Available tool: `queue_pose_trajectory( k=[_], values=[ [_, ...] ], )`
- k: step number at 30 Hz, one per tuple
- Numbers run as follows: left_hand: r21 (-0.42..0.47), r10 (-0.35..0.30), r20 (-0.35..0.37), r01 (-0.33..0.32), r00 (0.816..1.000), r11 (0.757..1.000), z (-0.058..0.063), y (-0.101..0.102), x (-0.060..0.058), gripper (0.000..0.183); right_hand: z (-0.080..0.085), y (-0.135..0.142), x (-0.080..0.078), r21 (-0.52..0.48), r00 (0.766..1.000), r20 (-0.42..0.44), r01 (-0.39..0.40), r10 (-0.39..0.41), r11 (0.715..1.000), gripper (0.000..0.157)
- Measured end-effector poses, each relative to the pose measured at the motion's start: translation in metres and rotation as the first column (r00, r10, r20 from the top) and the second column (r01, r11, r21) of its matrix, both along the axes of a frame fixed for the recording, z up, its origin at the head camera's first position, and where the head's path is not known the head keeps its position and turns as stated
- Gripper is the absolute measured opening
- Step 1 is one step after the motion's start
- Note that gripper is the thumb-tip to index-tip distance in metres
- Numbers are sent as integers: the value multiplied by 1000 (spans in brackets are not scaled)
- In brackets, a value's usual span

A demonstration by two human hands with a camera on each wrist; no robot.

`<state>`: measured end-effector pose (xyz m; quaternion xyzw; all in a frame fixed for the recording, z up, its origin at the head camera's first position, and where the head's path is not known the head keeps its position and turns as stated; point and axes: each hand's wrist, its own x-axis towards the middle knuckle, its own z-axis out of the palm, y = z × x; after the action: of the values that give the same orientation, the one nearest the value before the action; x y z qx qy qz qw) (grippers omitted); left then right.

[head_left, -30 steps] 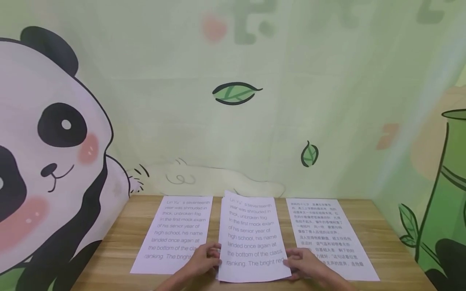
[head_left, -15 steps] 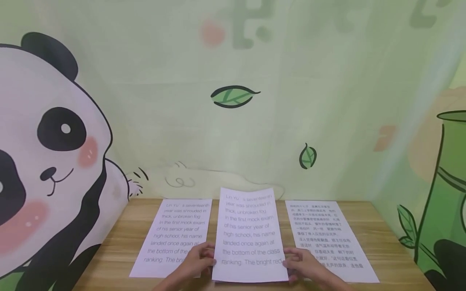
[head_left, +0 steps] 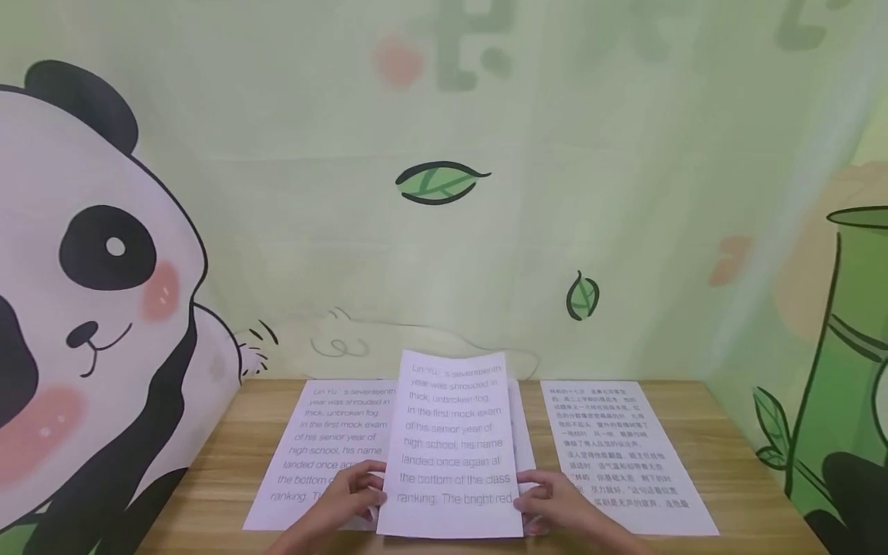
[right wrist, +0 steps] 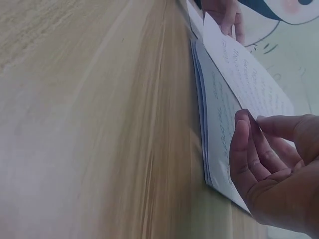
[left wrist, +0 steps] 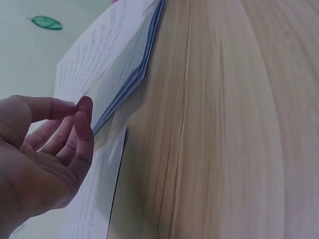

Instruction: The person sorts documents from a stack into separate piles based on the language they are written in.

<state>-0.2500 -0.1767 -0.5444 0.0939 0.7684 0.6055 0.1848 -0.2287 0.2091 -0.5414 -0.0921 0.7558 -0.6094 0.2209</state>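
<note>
Head view showed my left hand [head_left: 349,495] and right hand [head_left: 553,499] pinching a sheet [head_left: 452,449] that uneven pulling might have creased

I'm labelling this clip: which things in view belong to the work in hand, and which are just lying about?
In the work:
held sheet, pinched by the left hand and right hand
stack, below the held sheet
left sheet and right sheet, probably, laid either side

Just there:
backdrop, only scenery
table, only support
</note>
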Motion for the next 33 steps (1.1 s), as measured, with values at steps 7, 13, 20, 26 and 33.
queue_pose_trajectory(
  k=[7,13,20,26,33],
  values=[
    [-35,19,9,-19,1000,999,3,-30,2,50,-1,-28,-5,-37,999,-10,-43,42,998,55],
    [-102,38,-38,-41,999,994,11,-60,3,50,2,-61,-11,-9,999,2,-40,40,999,52],
    [-153,22,-70,-33,997,988,19,-101,5,53,3,-102,-19,-14,999,11,-30,30,999,52],
    [-258,132,5,-127,991,958,23,-124,4,53,0,-134,-25,-62,998,-33,-59,57,996,49],
    [-296,206,59,-180,977,938,16,-140,2,52,-7,-159,-29,-33,992,-95,-91,88,995,41]
  ],
)
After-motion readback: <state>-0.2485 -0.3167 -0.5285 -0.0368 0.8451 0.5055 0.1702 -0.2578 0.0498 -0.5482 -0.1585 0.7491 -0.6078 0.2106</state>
